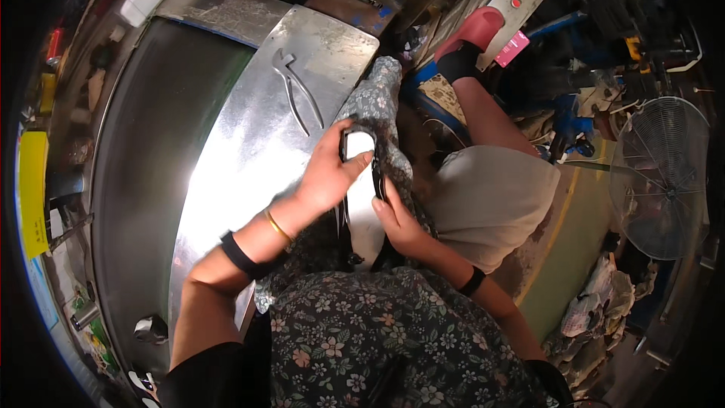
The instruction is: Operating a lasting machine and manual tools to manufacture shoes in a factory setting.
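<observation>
At the left, a wide dark belt (143, 181); next to it, a shiny metal counter (325, 38), with one edge running close beside the flowered apron (355, 332). On the other side, a leg in pale cloth (495, 200), leaving seemingly less room there than toward the counter. Between left hand (328, 170) and right hand (402, 225), over the apron — a white-and-black shoe (365, 215), as it appears, with long axis pointing away from the body. Grasped by both, equally near: at the far end by the left, along the right side by the right. Farther off, left of the hands — pliers (288, 78), lying untouched on the counter, with handles toward the left hand.
</observation>
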Available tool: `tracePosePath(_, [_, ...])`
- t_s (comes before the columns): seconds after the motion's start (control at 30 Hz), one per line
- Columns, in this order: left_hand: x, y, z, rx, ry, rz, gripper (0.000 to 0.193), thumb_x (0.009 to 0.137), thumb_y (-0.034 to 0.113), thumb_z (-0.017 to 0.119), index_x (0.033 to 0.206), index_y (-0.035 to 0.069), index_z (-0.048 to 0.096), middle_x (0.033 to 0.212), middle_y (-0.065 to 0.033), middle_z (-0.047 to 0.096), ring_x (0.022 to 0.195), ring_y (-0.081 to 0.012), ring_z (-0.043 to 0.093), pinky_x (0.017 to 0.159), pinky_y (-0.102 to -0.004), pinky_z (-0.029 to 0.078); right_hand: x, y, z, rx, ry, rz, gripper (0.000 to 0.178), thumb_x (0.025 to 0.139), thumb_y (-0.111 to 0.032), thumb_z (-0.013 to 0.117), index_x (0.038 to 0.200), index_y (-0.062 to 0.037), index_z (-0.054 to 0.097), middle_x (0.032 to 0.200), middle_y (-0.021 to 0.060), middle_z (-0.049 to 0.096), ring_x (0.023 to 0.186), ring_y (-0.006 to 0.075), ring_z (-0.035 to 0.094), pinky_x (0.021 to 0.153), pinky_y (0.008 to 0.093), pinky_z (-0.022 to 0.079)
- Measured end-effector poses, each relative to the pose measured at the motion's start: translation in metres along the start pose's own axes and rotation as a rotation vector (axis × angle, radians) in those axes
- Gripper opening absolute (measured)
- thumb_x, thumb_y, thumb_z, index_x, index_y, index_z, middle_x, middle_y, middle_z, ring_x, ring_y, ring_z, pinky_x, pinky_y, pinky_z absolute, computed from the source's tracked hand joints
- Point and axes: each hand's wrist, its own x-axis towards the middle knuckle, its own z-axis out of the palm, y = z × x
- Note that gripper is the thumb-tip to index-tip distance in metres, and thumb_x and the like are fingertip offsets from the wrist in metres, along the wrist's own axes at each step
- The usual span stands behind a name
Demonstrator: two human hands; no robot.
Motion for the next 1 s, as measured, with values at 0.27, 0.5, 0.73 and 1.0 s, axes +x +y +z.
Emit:
tracePosePath(0.27, [-0.086,0.016,-0.017,0.167,-0.027,-0.108,0.064,0.097,0.018,0.057,0.148,-0.008,0.027,0.138,-0.0315,0.048,0.127,-0.0395,0.052,0.105,-0.0417,0.042,-0.003,0.009,0.001,0.015,-0.028,0.022,0.062,0.106,-0.027,0.041,0.152,0.0032,0.014,0.137,0.0266,0.049,0.127,0.0304,0.050,0.106,0.0374,0.037])
tracePosePath(0.5, [-0.035,-0.004,0.007,-0.001,0.317,-0.516,0.055,0.105,0.040,0.032,0.122,-0.004,0.061,0.114,-0.0278,0.066,0.108,-0.0394,0.062,0.095,-0.0404,0.048,0.013,-0.023,0.000,0.094,0.002,0.061,0.066,0.103,-0.030,0.045,0.148,0.0103,0.019,0.127,0.0372,0.051,0.104,0.0428,0.063,0.090,0.0409,0.049])
tracePosePath(0.73, [-0.032,0.023,-0.015,0.695,0.024,-0.178,0.049,0.105,0.038,0.032,0.107,-0.006,0.054,0.089,-0.0284,0.067,0.084,-0.0449,0.065,0.076,-0.0481,0.053,0.016,-0.027,0.015,-0.160,0.077,0.050,0.069,0.100,-0.029,0.048,0.148,0.0091,0.016,0.122,0.0396,0.053,0.103,0.0512,0.059,0.088,0.0491,0.049])
tracePosePath(1.0, [-0.066,-0.011,0.024,0.717,0.160,0.038,0.044,0.100,0.029,0.043,0.119,-0.010,0.053,0.100,-0.0293,0.066,0.086,-0.0451,0.065,0.078,-0.0496,0.053,0.004,0.012,0.018,-0.235,0.345,-0.214,0.062,0.102,-0.023,0.045,0.150,0.0046,0.016,0.114,0.0373,0.058,0.103,0.0497,0.061,0.085,0.0496,0.049])
